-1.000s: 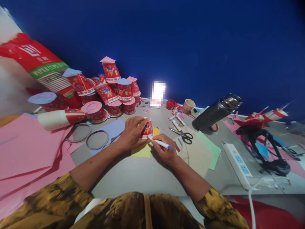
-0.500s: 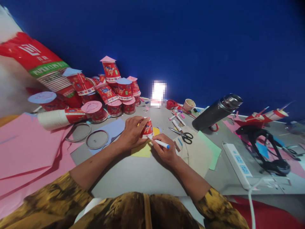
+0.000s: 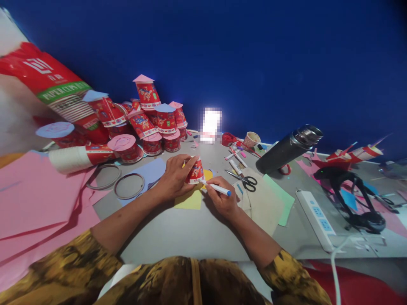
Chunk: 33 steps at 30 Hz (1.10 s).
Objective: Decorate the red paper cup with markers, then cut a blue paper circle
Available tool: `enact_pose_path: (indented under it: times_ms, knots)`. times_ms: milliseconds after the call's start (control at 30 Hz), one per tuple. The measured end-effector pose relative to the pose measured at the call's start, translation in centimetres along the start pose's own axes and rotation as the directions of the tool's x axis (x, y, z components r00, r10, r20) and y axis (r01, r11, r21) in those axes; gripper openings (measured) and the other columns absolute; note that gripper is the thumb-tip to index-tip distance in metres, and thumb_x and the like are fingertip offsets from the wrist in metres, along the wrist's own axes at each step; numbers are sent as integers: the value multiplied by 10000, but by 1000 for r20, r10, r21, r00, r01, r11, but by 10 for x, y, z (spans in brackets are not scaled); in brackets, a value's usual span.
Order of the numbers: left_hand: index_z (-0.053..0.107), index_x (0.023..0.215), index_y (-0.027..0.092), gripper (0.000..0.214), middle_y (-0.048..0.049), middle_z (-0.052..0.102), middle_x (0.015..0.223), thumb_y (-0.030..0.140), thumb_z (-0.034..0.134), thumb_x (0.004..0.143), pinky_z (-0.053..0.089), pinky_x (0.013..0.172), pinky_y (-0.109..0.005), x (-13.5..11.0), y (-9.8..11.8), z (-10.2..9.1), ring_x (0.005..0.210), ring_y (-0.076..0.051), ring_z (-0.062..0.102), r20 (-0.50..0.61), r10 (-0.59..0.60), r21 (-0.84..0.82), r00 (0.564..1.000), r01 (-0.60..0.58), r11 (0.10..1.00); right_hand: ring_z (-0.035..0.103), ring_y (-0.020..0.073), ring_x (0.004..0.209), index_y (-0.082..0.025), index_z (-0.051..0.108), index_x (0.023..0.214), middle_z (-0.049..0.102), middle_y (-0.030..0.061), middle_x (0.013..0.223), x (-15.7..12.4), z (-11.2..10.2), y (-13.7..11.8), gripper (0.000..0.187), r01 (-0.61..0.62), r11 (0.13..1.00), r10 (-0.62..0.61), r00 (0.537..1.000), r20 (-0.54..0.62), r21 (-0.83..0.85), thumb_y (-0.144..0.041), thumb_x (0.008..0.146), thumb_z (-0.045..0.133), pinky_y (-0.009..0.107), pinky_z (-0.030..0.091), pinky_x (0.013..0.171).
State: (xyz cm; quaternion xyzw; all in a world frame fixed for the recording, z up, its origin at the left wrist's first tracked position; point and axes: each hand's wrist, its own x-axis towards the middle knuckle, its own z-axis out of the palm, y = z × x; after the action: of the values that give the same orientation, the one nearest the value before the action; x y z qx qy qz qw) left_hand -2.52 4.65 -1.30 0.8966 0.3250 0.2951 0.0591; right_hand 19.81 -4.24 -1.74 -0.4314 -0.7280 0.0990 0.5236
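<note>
A red printed paper cup (image 3: 195, 170) stands upside down, narrow end up, at the middle of the table. My left hand (image 3: 176, 176) grips it from the left, its thumb side over the cup's upper part. In my right hand (image 3: 222, 199) is a white marker (image 3: 219, 189) with a blue end, held like a pen. Its tip meets the white band at the cup's lower rim. Yellow paper (image 3: 190, 201) lies under and in front of the cup.
Decorated cups (image 3: 152, 123) are piled at the back left, beside pink sheets (image 3: 38, 190) and two rings (image 3: 129, 186). Scissors (image 3: 249, 183), loose markers (image 3: 235, 153), a dark thermos (image 3: 286, 150) and a power strip (image 3: 315, 220) lie to the right.
The marker and my right hand have shifted slightly right along the cup's white band. My left hand keeps its hold on the cup.
</note>
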Motion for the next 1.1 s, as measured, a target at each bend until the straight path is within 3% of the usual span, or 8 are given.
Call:
enact_pose_path:
  times_ms: [767, 1100]
  knots:
    - [382, 1671, 235, 841, -201, 560, 1465, 399, 725, 921, 403, 1147, -584, 0, -1, 0, 1361, -418, 531, 19, -10, 6, 1000, 10, 1000, 767, 207, 834, -228, 741, 1046, 799, 74, 918, 0, 0, 1, 169, 18, 998, -14, 998, 65, -64, -327, 1099, 614, 329, 625, 770]
    - [407, 1664, 243, 854, -200, 564, 1466, 407, 745, 896, 403, 1142, -590, 0, -2, 2, 1356, -425, 531, 13, -20, -1, 1000, 20, 1000, 763, 216, 839, -221, 731, 1042, 799, 77, 924, -1, 0, -1, 96, 21, 999, -19, 998, 55, -34, -259, 1067, 646, 332, 614, 778]
